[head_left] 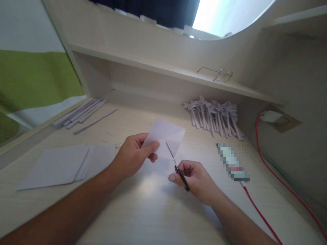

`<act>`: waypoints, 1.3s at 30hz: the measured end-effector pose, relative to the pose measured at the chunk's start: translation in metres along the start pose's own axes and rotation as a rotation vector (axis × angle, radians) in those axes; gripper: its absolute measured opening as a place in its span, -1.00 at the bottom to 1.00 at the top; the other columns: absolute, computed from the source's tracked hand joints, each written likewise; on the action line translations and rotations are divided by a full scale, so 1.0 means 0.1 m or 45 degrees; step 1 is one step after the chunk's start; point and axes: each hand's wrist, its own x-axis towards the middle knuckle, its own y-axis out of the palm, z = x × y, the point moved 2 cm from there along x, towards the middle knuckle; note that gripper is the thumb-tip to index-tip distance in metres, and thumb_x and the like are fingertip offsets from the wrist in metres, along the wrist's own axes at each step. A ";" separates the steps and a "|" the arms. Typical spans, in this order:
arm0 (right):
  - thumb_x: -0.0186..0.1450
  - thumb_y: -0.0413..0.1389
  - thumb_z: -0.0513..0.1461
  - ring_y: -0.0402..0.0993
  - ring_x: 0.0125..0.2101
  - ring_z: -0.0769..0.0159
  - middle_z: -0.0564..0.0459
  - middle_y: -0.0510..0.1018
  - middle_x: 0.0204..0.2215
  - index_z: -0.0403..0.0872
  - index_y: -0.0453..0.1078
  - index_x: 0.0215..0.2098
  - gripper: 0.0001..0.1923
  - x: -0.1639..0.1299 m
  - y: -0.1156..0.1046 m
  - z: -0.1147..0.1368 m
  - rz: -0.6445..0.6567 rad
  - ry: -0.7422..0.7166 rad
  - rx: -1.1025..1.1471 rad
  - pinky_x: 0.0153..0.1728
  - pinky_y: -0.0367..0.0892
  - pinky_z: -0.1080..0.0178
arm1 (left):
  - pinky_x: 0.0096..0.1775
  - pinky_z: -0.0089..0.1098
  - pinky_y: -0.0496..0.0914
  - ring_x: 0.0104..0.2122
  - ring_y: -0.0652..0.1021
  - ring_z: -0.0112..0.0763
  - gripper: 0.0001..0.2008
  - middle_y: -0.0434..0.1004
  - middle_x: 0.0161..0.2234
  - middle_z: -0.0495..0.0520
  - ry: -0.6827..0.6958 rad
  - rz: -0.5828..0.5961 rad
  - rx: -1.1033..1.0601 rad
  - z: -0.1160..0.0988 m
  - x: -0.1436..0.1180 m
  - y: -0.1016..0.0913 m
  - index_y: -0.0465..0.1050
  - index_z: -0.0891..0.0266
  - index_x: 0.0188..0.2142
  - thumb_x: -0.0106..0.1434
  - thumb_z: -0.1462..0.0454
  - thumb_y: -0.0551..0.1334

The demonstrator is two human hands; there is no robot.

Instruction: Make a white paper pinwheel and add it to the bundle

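Observation:
My left hand pinches a folded white paper sheet by its lower left corner and holds it just above the desk. My right hand grips small black-handled scissors. Their thin metal blades point up and left and meet the lower edge of the paper. Both hands are over the middle of the light wooden desk.
A stack of white paper sheets lies at the left. Long paper strips lie at the back left. A pile of folded paper pieces sits at the back right. A red cable runs from a wall socket. Glasses rest on the shelf.

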 end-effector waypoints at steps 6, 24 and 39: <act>0.07 0.43 0.00 0.13 -0.58 0.46 0.21 0.31 -0.61 -0.09 0.35 -0.51 -0.57 0.02 -0.04 -0.05 0.051 -0.014 -0.019 -0.55 0.01 0.32 | -0.43 -0.38 0.45 -0.55 0.52 -0.40 -0.78 0.53 -0.55 -0.02 0.033 -0.031 -0.064 0.04 0.02 -0.01 0.54 0.28 -0.44 0.15 0.14 0.37; -0.05 0.41 -0.29 0.41 -0.60 0.28 0.04 0.48 -0.73 -0.11 0.46 -0.63 -0.80 0.44 -0.84 0.02 -0.545 0.004 -0.716 -0.51 0.12 0.27 | -0.44 -0.40 0.22 -0.56 0.36 -0.43 -0.68 0.37 -0.63 -0.07 0.119 -0.158 0.202 0.33 0.18 -0.02 0.46 0.27 -0.55 0.06 0.05 0.36; 0.21 0.24 -0.09 0.48 -0.40 0.33 0.02 0.61 -0.43 -0.15 0.57 -0.32 -0.74 0.36 -0.12 0.10 -0.162 -0.474 -0.064 -0.32 0.38 0.27 | -0.37 -0.37 0.35 -0.47 0.48 -0.36 -0.70 0.59 -0.46 0.10 -0.004 0.102 0.026 0.34 0.12 0.11 0.60 0.32 -0.41 0.06 0.08 0.36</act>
